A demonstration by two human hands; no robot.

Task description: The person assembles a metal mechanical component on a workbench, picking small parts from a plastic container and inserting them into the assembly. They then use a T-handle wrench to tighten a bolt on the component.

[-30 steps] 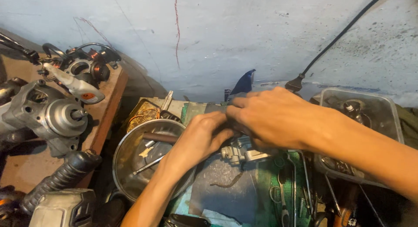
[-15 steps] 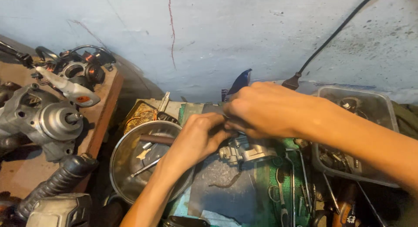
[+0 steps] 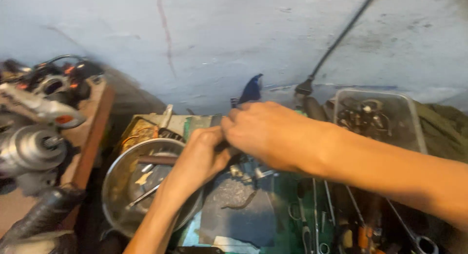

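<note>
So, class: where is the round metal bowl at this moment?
In the head view, the round metal bowl sits lower left of centre, partly under the left hand, right of the wooden shelf and left of the dark flat plate.

The two hands meet at the middle of the cluttered surface [image 3: 239, 210], the left hand [image 3: 202, 154] just left of and touching the right hand [image 3: 270, 134]. Below and left of the left hand sits a metal bowl [image 3: 122, 186] with small parts in it. Left of the bowl, on a wooden shelf [image 3: 90, 137], lie power-tool motors [image 3: 31, 149]. Right of the hands, against the wall [image 3: 219, 44], stands a plastic tray [image 3: 375, 117] holding parts. A cable [image 3: 336, 39] runs up the wall behind it. Hand tools [image 3: 312, 220] lie in front, under the right forearm
</note>
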